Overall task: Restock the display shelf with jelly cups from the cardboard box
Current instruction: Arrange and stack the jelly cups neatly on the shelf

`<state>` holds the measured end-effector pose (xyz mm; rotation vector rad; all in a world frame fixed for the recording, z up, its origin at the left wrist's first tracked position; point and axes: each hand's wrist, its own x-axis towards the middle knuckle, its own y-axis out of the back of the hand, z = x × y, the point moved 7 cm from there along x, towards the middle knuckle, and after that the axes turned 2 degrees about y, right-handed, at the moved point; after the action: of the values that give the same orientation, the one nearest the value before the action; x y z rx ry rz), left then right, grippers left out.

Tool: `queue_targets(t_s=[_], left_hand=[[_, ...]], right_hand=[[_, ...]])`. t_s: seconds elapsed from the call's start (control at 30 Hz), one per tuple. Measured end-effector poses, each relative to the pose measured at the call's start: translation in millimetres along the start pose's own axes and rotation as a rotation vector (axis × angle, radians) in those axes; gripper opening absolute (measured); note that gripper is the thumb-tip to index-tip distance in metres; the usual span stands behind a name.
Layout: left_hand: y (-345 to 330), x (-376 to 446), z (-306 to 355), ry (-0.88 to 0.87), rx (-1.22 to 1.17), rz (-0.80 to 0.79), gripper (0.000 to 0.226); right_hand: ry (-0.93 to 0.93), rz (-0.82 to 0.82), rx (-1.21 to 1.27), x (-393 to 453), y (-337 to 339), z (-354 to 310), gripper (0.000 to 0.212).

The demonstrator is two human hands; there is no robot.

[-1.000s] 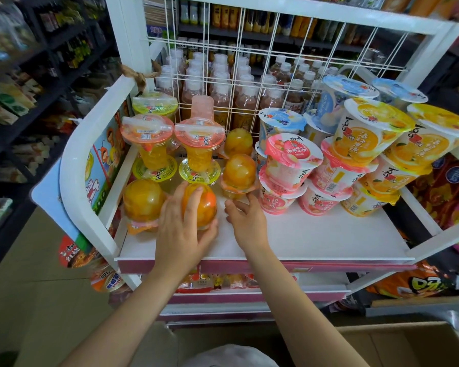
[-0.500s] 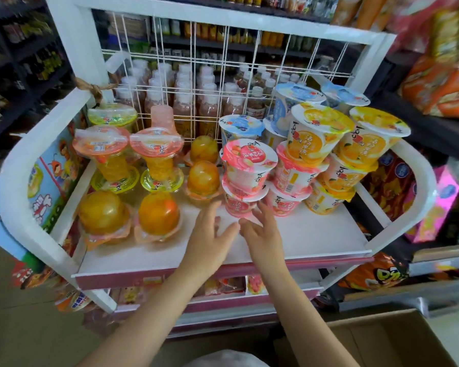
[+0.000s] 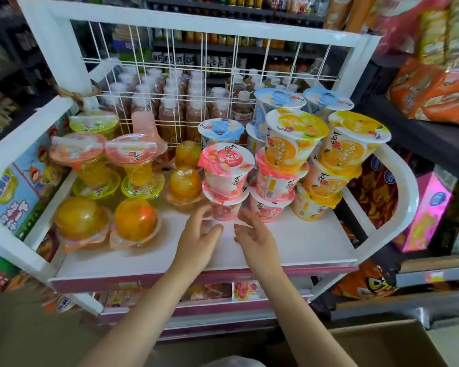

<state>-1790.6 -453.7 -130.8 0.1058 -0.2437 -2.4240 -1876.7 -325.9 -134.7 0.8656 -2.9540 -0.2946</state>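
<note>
The white display shelf [image 3: 289, 242] holds round orange jelly cups [image 3: 135, 221] at the front left, goblet-shaped jellies [image 3: 139, 165] behind them, and stacked pink [image 3: 225, 170], orange [image 3: 289, 144] and blue [image 3: 278, 102] tubs on the right. My left hand [image 3: 196, 239] and my right hand [image 3: 255, 239] hover side by side over the bare shelf board, just in front of the pink tub stack. Both have loose, spread fingers and hold nothing. A corner of the cardboard box [image 3: 376, 345] shows at the bottom right.
A wire grid [image 3: 223, 75] backs the shelf, with bottled drinks [image 3: 170, 107] behind it. White curved side rails [image 3: 406, 197] bound the shelf. Snack bags [image 3: 435, 83] fill racks to the right. A lower tier [image 3: 223, 292] holds more packets.
My left hand let go of the front orange jelly cup and moved right. Both hands now sit before the pink tub stack. The view shifted right and downward.
</note>
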Motion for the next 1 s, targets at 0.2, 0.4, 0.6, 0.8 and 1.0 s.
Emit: queue_targets(t_s=[0.2,0.4,0.6,0.8,1.0], left_hand=[[-14.8,-4.0,2.2,0.02,0.007,0.187,0.047],[-24.7,15.5,5.2,0.018,-0.132,0.217,0.069],[-23.0,24.4,-1.3,0.022,-0.113,0.258,0.072],[-25.1,21.9,-0.8,0.039,-0.061,0.23,0.077],[-39.3,-34.1,37.5,-0.125,0.011,0.391,0.022]], right_hand=[[0.027,0.352,-0.054,5.6,77.8,4.5,0.046],[0.058,0.244,-0.055,32.9,70.4,1.3,0.064],[0.065,0.255,-0.004,43.6,72.6,4.6,0.068],[0.088,0.224,-0.006,50.4,77.4,1.9,0.069],[0.159,0.494,-0.078,16.5,119.0,2.7,0.037]])
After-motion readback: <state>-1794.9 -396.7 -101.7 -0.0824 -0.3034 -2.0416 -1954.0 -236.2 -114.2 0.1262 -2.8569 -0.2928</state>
